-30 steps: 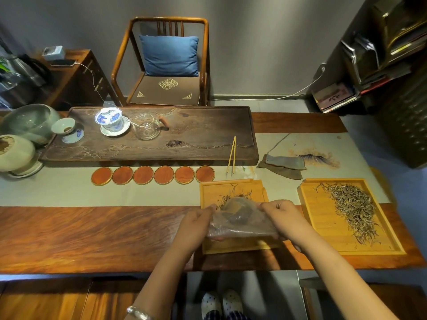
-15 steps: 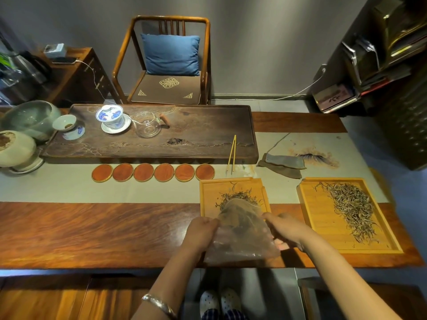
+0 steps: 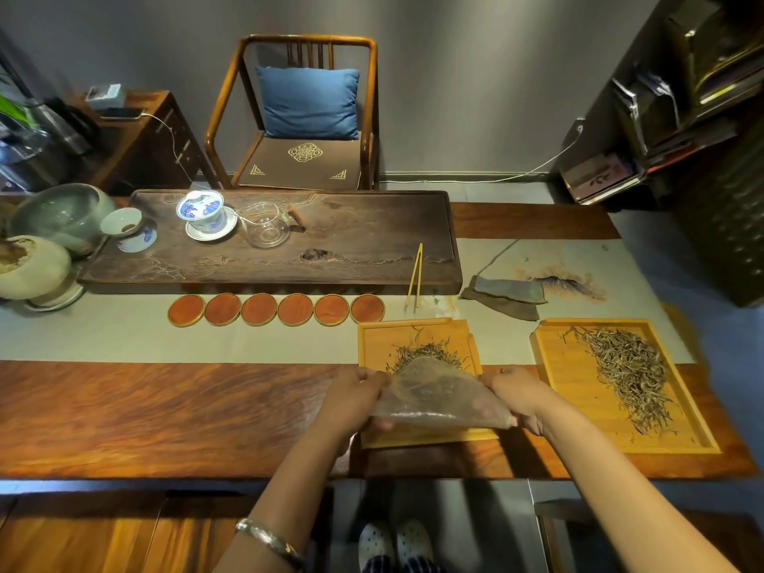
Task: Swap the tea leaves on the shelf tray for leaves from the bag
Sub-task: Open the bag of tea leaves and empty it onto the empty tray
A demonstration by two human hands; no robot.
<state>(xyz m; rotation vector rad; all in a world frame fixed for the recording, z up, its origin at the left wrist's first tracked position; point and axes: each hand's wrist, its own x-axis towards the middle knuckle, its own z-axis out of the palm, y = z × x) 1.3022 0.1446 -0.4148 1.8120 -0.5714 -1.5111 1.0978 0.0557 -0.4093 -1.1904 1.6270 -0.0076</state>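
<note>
I hold a clear plastic bag (image 3: 438, 397) over the near half of a small bamboo tray (image 3: 376, 345). My left hand (image 3: 351, 397) grips the bag's left edge and my right hand (image 3: 516, 397) grips its right edge. The bag is tipped with its mouth toward the far side, and a small heap of tea leaves (image 3: 430, 353) lies on the tray just beyond it. A larger bamboo tray (image 3: 566, 390) to the right carries a long spread of pale tea leaves (image 3: 628, 370).
A dark wooden tea board (image 3: 364, 246) with a gaiwan (image 3: 202, 210) and glass pitcher (image 3: 266, 227) sits at the back. Several round coasters (image 3: 277, 310), bamboo tongs (image 3: 415, 279) and a folded cloth (image 3: 504, 297) lie between. Ceramic bowls (image 3: 53, 217) stand far left.
The bag went from raised and bunched to tipped forward over the small tray, and a heap of leaves has appeared on the tray beyond its mouth. Both hands kept their grip.
</note>
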